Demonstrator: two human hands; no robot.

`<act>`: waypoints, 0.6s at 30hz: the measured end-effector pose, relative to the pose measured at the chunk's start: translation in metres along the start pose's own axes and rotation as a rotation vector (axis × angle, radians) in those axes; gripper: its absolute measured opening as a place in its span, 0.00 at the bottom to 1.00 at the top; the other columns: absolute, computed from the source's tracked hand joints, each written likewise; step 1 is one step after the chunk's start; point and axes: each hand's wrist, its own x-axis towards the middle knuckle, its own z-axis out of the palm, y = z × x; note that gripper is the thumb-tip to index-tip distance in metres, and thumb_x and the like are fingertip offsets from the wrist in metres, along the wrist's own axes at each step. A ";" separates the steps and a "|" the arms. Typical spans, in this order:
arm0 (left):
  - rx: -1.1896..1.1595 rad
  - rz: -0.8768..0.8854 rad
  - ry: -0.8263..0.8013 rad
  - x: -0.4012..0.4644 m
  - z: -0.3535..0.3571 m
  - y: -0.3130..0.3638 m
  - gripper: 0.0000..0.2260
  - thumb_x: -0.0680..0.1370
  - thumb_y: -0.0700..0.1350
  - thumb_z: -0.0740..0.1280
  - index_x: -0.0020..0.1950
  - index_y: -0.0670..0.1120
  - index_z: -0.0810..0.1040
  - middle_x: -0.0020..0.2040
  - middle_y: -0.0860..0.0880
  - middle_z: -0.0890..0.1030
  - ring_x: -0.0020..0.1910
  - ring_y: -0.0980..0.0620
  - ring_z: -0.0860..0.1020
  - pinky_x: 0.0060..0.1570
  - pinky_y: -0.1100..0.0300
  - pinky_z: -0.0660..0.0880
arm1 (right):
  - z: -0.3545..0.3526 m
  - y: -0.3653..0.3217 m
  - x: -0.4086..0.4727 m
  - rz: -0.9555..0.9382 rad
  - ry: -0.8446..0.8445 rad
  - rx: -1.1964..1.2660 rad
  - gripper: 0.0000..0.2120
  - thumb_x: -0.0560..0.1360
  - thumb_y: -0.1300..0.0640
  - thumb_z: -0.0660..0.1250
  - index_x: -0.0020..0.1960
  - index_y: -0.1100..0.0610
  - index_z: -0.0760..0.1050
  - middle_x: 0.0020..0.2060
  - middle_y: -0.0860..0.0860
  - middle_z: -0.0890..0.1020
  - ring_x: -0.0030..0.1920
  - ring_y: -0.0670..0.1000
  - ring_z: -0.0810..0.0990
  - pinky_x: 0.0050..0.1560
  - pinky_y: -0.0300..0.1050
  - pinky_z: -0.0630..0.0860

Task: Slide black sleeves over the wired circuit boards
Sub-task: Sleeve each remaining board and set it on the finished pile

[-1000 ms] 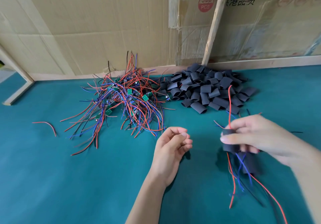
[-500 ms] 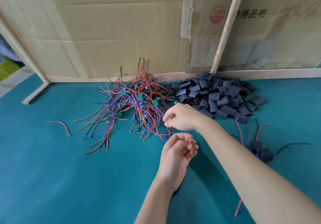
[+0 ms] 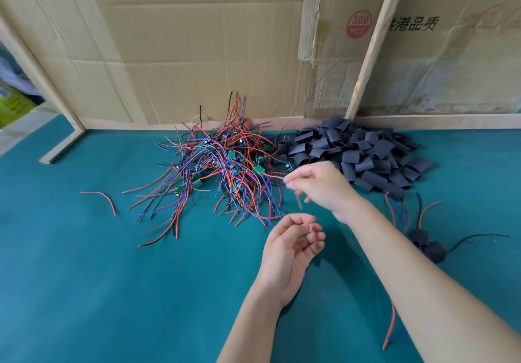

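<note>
Since half a second ago the right hand [image 3: 321,186] has lifted from the tangled pile of red, blue and black wired green circuit boards [image 3: 225,171], fingertips pinching a blurred wire [image 3: 275,177] running leftward toward it. Left hand [image 3: 290,252] stays palm-up, fingers loosely curled, empty. Heap of short black sleeves [image 3: 358,154] right of the boards.

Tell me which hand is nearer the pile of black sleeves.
Right. The right hand hovers at the front-left edge of the pile of black sleeves, pinching a wire from the tangle. The left hand sits lower, nearer the viewer, well short of the pile, holding nothing.
</note>
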 end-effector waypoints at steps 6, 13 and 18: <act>-0.001 -0.008 -0.005 0.001 -0.001 0.000 0.11 0.79 0.31 0.60 0.46 0.41 0.80 0.42 0.41 0.81 0.39 0.48 0.81 0.41 0.59 0.79 | -0.056 -0.012 -0.020 -0.076 0.250 0.272 0.08 0.71 0.64 0.72 0.37 0.54 0.87 0.36 0.56 0.87 0.35 0.48 0.82 0.34 0.38 0.75; -0.134 0.021 0.011 0.008 -0.004 -0.005 0.17 0.77 0.44 0.68 0.63 0.37 0.79 0.62 0.38 0.83 0.61 0.42 0.82 0.57 0.52 0.81 | -0.080 -0.032 -0.095 -0.211 0.207 0.149 0.07 0.67 0.60 0.72 0.39 0.51 0.87 0.37 0.52 0.88 0.37 0.47 0.83 0.40 0.37 0.79; -0.077 -0.044 -0.056 0.009 -0.002 -0.005 0.23 0.77 0.52 0.66 0.64 0.35 0.75 0.57 0.36 0.84 0.55 0.43 0.84 0.54 0.52 0.81 | -0.041 -0.018 -0.145 -0.245 -0.060 -0.276 0.15 0.70 0.66 0.73 0.37 0.45 0.86 0.36 0.42 0.86 0.37 0.47 0.83 0.46 0.45 0.78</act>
